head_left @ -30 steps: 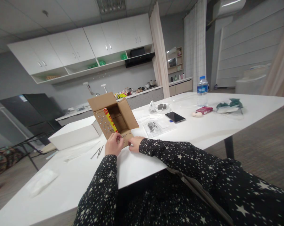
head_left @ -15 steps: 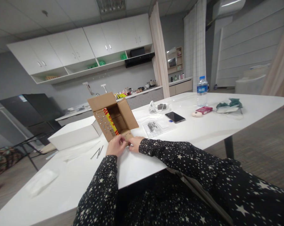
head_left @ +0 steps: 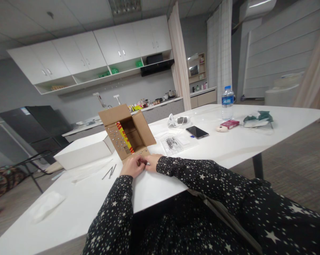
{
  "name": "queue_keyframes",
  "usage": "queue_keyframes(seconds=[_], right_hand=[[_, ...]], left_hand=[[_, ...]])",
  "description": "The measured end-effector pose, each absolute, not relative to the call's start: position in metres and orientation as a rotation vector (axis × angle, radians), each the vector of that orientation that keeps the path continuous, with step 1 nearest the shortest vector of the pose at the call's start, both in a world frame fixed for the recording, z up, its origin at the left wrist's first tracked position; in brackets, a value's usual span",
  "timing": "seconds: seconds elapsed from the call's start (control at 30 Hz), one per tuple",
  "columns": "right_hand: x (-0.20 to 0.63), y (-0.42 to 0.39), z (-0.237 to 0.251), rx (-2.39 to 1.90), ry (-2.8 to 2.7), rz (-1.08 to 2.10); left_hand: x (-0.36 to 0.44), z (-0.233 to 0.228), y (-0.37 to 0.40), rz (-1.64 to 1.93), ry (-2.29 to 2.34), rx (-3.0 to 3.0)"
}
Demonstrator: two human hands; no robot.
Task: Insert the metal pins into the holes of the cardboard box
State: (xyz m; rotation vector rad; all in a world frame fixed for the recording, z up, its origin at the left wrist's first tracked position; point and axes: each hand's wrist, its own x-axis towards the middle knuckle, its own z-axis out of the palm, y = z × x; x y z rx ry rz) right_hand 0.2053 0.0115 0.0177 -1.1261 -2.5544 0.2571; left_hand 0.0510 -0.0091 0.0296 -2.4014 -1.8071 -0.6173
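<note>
An open cardboard box (head_left: pixel 145 129) stands tilted in front of me, its flaps spread. Small round shiny dots (head_left: pixel 116 136) cover its left flap, beside a strip of yellow and red tape (head_left: pixel 125 138). Against the box's near flap, my left hand (head_left: pixel 131 166) has its fingers curled in a pinch. My right hand (head_left: pixel 152 162) meets it there, fingers also bent together, with a small pale bit showing at the fingertips. What the fingers hold is too small and hidden to name. Two thin metal tools, perhaps tweezers (head_left: pixel 112 171), lie left of my left hand.
A long white box (head_left: pixel 83 152) sits at the left on the white table (head_left: pixel 160 191). Behind my right hand are a clear packet (head_left: pixel 173 144) and a phone (head_left: pixel 197 132). Farther right stand a water bottle (head_left: pixel 227 102), a red box (head_left: pixel 229 124) and a crumpled green item (head_left: pixel 258 118).
My left hand has turned slightly, and its fingers have moved closer to the right fingertips. The box and the other things on the table stay where they were.
</note>
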Motion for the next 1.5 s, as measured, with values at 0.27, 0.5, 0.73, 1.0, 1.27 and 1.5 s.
queue_keyframes(seconds=[0.27,0.5,0.73,1.0,1.27,1.5], right_hand=[[0.205,0.013,0.016,-1.103,-2.544,0.253],[0.205,0.016,0.013,-1.114,-2.548,0.256],[0.205,0.014,0.015,-1.111,-2.552,0.237],[0.202,0.018,0.013,-1.192,-2.551,0.234],[0.204,0.012,0.019,-1.217,-2.555,0.277],[0.206,0.009,0.022,-1.221,-2.564,0.295]], left_hand=[[0.049,0.030,-0.009,-0.575,-1.793,-2.453],[0.050,0.030,-0.009,-0.537,-1.818,-2.453],[0.047,0.027,-0.006,-0.557,-1.777,-2.456],[0.038,0.021,0.001,-0.673,-1.795,-2.173],[0.036,0.022,0.001,-0.588,-1.931,-1.882],[0.036,0.022,0.001,-0.546,-2.013,-1.866]])
